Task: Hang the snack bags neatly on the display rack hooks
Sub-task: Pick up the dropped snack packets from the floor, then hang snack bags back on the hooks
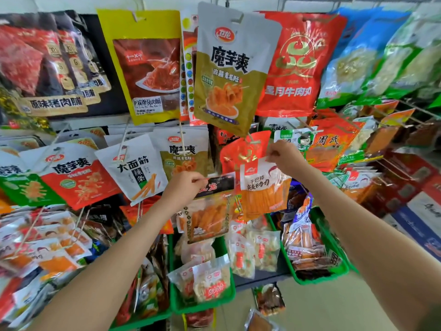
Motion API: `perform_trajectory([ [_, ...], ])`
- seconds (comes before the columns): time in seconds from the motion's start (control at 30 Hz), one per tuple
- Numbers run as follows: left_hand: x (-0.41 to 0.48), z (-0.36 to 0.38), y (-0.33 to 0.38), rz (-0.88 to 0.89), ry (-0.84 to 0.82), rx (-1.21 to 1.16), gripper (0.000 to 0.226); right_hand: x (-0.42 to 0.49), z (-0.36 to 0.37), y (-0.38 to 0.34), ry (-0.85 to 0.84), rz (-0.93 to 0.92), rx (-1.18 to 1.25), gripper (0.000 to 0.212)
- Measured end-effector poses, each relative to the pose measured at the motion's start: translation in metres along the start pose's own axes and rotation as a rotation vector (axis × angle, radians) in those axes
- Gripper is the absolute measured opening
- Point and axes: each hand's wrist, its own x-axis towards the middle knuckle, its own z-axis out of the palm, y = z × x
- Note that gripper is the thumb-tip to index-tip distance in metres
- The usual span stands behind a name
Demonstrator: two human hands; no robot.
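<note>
The left hand (185, 186) pinches a black-topped bag (210, 211); right hand (285, 157) pinches an orange bag (265, 194); hang-holes indistinct.

Hanging bags (229, 70) crowd above, bins (317, 278) below

Both forearms bare, raised forward. Left hand (185, 185) fingers curled, pinching. Right hand (285, 156) higher, fingertips pinched together.
</note>
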Motion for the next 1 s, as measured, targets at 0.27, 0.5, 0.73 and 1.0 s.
perform_trajectory([
  [0.27,0.007,0.004,0.000,-0.012,-0.031,0.014,0.026,-0.006,0.004,0.010,-0.014,0.015,0.129,0.007],
  [0.5,0.009,-0.013,0.005,0.011,0.058,-0.015,0.020,0.039,0.021,-0.006,-0.037,-0.016,0.119,0.063],
  [0.73,0.008,-0.023,-0.002,0.012,0.074,-0.061,0.019,0.055,0.032,-0.011,0.058,-0.010,0.103,0.029],
  [1.0,0.007,-0.020,-0.002,0.082,0.055,-0.017,0.019,0.027,0.024,-0.009,0.166,-0.080,0.094,0.015],
])
